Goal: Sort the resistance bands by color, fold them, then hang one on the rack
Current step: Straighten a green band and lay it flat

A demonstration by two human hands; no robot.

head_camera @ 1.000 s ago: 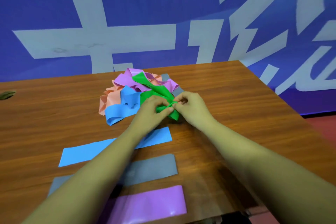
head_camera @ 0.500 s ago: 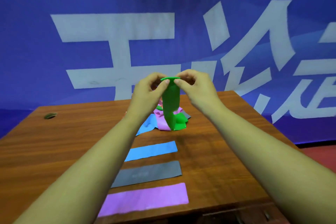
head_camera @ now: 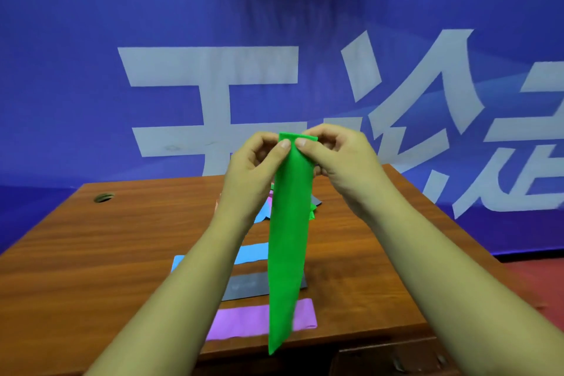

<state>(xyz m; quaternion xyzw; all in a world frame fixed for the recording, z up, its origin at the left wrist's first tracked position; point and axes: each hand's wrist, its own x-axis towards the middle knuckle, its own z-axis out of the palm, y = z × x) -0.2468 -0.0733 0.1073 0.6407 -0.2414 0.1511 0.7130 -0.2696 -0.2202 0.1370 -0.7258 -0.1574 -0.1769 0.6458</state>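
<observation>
A green resistance band point(head_camera: 288, 241) hangs straight down in the air in front of me, above the table. My left hand point(head_camera: 253, 168) and my right hand point(head_camera: 338, 159) both pinch its top edge, thumbs side by side. On the table lie flat a light blue band point(head_camera: 253, 255), a grey band point(head_camera: 244, 285) and a purple band point(head_camera: 244, 322), partly hidden by the green one and my left arm. Behind my hands only scraps of the mixed pile point(head_camera: 312, 210) show.
The wooden table point(head_camera: 106, 247) has a round cable hole point(head_camera: 103, 197) at its far left. A blue banner with large white characters point(head_camera: 213, 70) fills the wall behind. A red floor point(head_camera: 537, 281) shows at the right. No rack is in view.
Both hands lifted the green band from the pile to chest height. It now hangs at full length, and my view has tilted up.
</observation>
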